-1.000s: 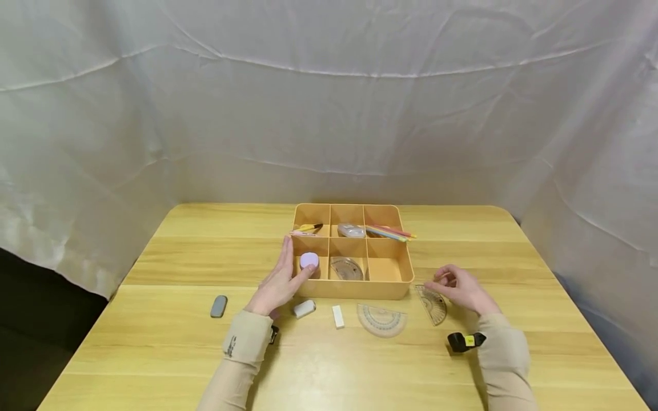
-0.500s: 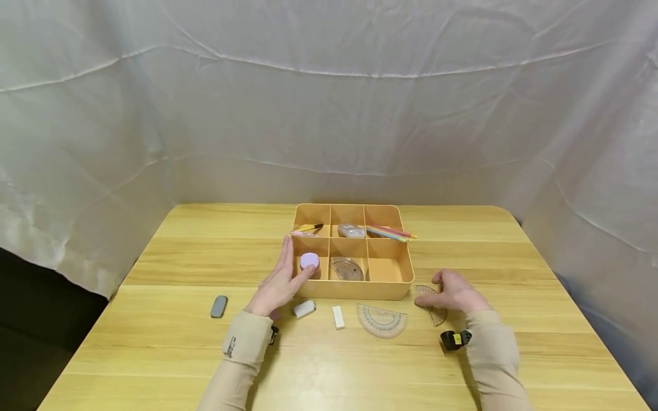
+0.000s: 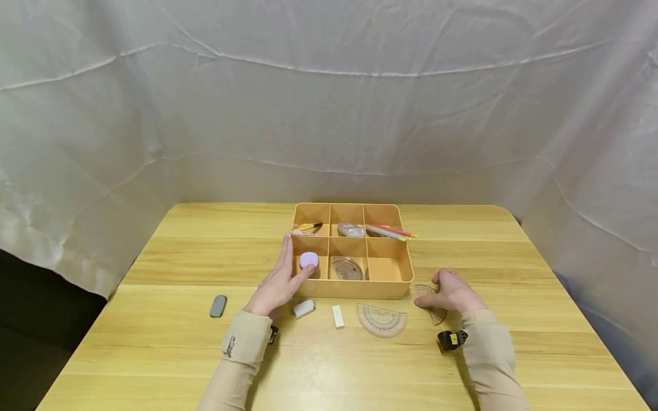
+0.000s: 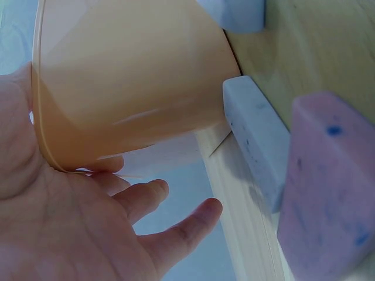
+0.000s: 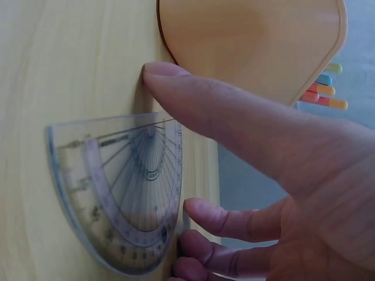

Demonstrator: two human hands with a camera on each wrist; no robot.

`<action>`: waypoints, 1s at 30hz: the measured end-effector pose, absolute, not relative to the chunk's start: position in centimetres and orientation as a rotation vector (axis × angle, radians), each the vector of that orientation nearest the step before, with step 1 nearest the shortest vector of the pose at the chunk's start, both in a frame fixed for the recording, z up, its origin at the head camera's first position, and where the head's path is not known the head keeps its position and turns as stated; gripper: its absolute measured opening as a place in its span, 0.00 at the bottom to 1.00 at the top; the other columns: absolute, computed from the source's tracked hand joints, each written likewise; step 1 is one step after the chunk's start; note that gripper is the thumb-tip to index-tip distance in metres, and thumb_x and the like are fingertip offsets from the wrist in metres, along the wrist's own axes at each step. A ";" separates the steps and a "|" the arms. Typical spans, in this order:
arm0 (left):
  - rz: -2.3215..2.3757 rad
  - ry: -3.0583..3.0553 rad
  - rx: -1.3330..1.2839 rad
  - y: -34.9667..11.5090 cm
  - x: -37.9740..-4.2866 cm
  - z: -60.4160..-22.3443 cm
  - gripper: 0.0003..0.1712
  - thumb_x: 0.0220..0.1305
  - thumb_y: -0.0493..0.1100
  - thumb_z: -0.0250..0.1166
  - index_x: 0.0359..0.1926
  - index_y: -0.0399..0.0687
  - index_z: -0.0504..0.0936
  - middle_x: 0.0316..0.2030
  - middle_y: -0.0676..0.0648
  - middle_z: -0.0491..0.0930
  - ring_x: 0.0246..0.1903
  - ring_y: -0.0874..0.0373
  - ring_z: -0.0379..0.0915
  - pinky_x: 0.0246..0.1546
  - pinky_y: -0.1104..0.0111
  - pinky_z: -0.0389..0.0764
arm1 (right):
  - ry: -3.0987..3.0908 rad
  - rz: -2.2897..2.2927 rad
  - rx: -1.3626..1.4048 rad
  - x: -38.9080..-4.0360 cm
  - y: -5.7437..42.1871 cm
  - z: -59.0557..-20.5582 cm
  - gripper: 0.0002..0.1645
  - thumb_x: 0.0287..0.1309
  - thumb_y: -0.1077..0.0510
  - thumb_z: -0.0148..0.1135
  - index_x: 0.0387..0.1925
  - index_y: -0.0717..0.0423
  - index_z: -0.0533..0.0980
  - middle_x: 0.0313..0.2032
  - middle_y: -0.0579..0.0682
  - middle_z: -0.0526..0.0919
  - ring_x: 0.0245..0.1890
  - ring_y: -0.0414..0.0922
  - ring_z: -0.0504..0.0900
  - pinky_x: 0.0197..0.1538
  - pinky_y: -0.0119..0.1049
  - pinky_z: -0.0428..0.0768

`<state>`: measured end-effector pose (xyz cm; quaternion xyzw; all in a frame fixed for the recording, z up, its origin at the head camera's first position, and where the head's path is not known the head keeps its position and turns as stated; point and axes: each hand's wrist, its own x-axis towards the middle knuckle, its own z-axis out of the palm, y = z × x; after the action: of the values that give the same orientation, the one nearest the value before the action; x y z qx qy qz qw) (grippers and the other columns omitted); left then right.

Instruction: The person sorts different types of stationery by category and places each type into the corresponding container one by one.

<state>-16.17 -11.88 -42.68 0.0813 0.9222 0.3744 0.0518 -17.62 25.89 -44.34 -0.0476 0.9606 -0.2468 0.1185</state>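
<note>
My left hand (image 3: 275, 285) holds the front left corner of an orange divided storage box (image 3: 354, 289). Its thumb lies over the front rim by a round purple-topped item (image 3: 309, 260), fingers along the outer side wall. My right hand (image 3: 454, 292) is low over a clear protractor (image 3: 437, 315) right of the box, partly covering it in the head view. In the right wrist view the thumb reaches past one edge of the protractor (image 5: 117, 193), while the loosely bent fingers stay near another edge. A second protractor (image 3: 382, 321) lies in front of the box; another (image 3: 346, 268) sits in the front middle compartment.
A white eraser (image 3: 337, 317), a whitish block (image 3: 304, 309) and a pink speckled eraser (image 4: 328, 187) lie before the box. Farther left is a grey oblong item (image 3: 218, 306). Colored pencils (image 3: 390, 232) stick out over the box's right wall; a grey translucent item (image 3: 351, 229) sits beside them.
My right hand has shifted slightly left and its thumb has come down over the protractor's near part. The left hand, box and protractors keep their places.
</note>
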 end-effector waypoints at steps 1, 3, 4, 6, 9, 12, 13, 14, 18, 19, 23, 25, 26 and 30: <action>1.135 2.807 0.246 -11.9 -16.2 -42.7 0.52 0.70 0.65 0.46 0.74 0.44 0.24 0.73 0.48 0.20 0.70 0.46 0.38 0.48 0.52 0.78 | 2.809 -0.723 -0.138 -17.6 25.9 -44.3 0.43 0.37 0.40 0.76 0.43 0.68 0.69 0.39 0.61 0.73 0.38 0.53 0.72 0.42 0.50 0.75; 1.130 2.808 0.243 -11.8 -16.2 -42.7 0.52 0.70 0.65 0.46 0.74 0.44 0.24 0.73 0.48 0.20 0.70 0.46 0.39 0.46 0.52 0.79 | 2.807 -0.728 -0.146 -17.6 25.9 -44.3 0.43 0.37 0.40 0.76 0.43 0.69 0.69 0.38 0.61 0.73 0.37 0.53 0.71 0.42 0.50 0.75; 1.129 2.809 0.243 -11.8 -16.2 -42.7 0.52 0.70 0.65 0.46 0.74 0.44 0.24 0.73 0.47 0.20 0.70 0.45 0.39 0.47 0.52 0.78 | 2.806 -0.730 -0.147 -17.6 25.9 -44.3 0.43 0.37 0.41 0.76 0.43 0.69 0.69 0.38 0.61 0.73 0.37 0.53 0.72 0.42 0.50 0.75; 1.130 2.809 0.244 -11.8 -16.2 -42.7 0.52 0.70 0.64 0.46 0.74 0.44 0.25 0.73 0.47 0.21 0.70 0.45 0.39 0.47 0.51 0.78 | 2.807 -0.731 -0.153 -17.6 26.0 -44.2 0.42 0.37 0.41 0.76 0.43 0.70 0.69 0.38 0.61 0.73 0.37 0.53 0.72 0.41 0.50 0.76; 1.134 2.808 0.249 -11.8 -16.2 -42.6 0.52 0.70 0.64 0.46 0.74 0.43 0.25 0.73 0.47 0.21 0.70 0.46 0.38 0.54 0.50 0.74 | 2.806 -0.727 -0.160 -17.6 26.0 -44.1 0.42 0.38 0.41 0.75 0.42 0.70 0.69 0.38 0.61 0.74 0.36 0.53 0.72 0.41 0.51 0.76; 1.134 2.806 0.254 -11.9 -16.2 -42.6 0.52 0.71 0.64 0.46 0.74 0.43 0.25 0.73 0.47 0.21 0.70 0.46 0.36 0.60 0.50 0.69 | 2.804 -0.715 -0.157 -17.7 26.0 -44.1 0.42 0.38 0.41 0.75 0.42 0.70 0.69 0.38 0.61 0.74 0.36 0.53 0.72 0.41 0.51 0.76; 1.136 2.806 0.254 -11.9 -16.2 -42.6 0.52 0.71 0.64 0.46 0.74 0.42 0.25 0.73 0.46 0.21 0.70 0.46 0.36 0.60 0.50 0.69 | 2.803 -0.711 -0.155 -17.7 26.0 -44.1 0.42 0.39 0.41 0.75 0.43 0.70 0.70 0.38 0.61 0.75 0.36 0.53 0.72 0.41 0.51 0.76; 1.135 2.806 0.251 -11.9 -16.2 -42.6 0.52 0.71 0.64 0.46 0.74 0.43 0.25 0.73 0.47 0.21 0.70 0.46 0.36 0.58 0.50 0.71 | 2.802 -0.707 -0.153 -17.7 26.0 -44.1 0.42 0.39 0.41 0.75 0.43 0.70 0.70 0.38 0.62 0.75 0.37 0.53 0.72 0.41 0.51 0.76; 1.130 2.815 0.253 -11.8 -16.2 -42.7 0.52 0.71 0.64 0.45 0.74 0.42 0.25 0.73 0.45 0.21 0.70 0.46 0.37 0.46 0.53 0.79 | 2.799 -0.704 -0.150 -17.8 26.0 -44.1 0.42 0.40 0.41 0.75 0.43 0.71 0.70 0.39 0.62 0.76 0.37 0.54 0.73 0.42 0.52 0.76; 1.129 2.815 0.255 -11.8 -16.2 -42.7 0.52 0.71 0.64 0.45 0.74 0.42 0.25 0.73 0.45 0.21 0.70 0.46 0.37 0.43 0.53 0.79 | 2.797 -0.703 -0.148 -17.8 26.0 -44.1 0.42 0.40 0.41 0.75 0.43 0.71 0.70 0.39 0.63 0.76 0.38 0.54 0.73 0.42 0.52 0.77; 1.131 2.812 0.263 -11.9 -16.2 -42.7 0.52 0.71 0.64 0.45 0.74 0.42 0.25 0.73 0.45 0.21 0.70 0.46 0.37 0.52 0.52 0.76 | 2.793 -0.709 -0.148 -17.8 26.1 -44.1 0.40 0.41 0.42 0.74 0.43 0.71 0.70 0.39 0.62 0.76 0.37 0.54 0.73 0.42 0.51 0.77; 1.129 2.815 0.261 -11.9 -16.2 -42.7 0.52 0.71 0.64 0.46 0.74 0.41 0.25 0.73 0.45 0.21 0.70 0.45 0.38 0.48 0.53 0.78 | 2.794 -0.715 -0.152 -17.8 26.1 -44.1 0.39 0.42 0.43 0.74 0.42 0.71 0.71 0.38 0.62 0.76 0.37 0.53 0.73 0.41 0.51 0.77; 1.126 2.816 0.260 -11.9 -16.2 -42.7 0.52 0.71 0.64 0.46 0.74 0.41 0.25 0.73 0.44 0.21 0.70 0.45 0.38 0.46 0.55 0.79 | 2.795 -0.719 -0.158 -17.8 26.1 -44.1 0.38 0.42 0.44 0.74 0.42 0.71 0.71 0.38 0.62 0.76 0.36 0.53 0.73 0.41 0.51 0.77; 1.101 2.833 0.253 -11.8 -16.2 -42.6 0.52 0.71 0.64 0.46 0.74 0.41 0.26 0.74 0.44 0.23 0.70 0.43 0.42 0.24 0.62 0.77 | 2.800 -0.723 -0.172 -17.8 26.2 -44.1 0.35 0.43 0.46 0.74 0.40 0.71 0.72 0.37 0.61 0.76 0.35 0.53 0.73 0.40 0.50 0.77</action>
<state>-16.22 -11.84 -42.61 0.0829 0.9279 0.3606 0.0457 -17.83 26.16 -44.11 -0.0591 0.9593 -0.2476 0.1222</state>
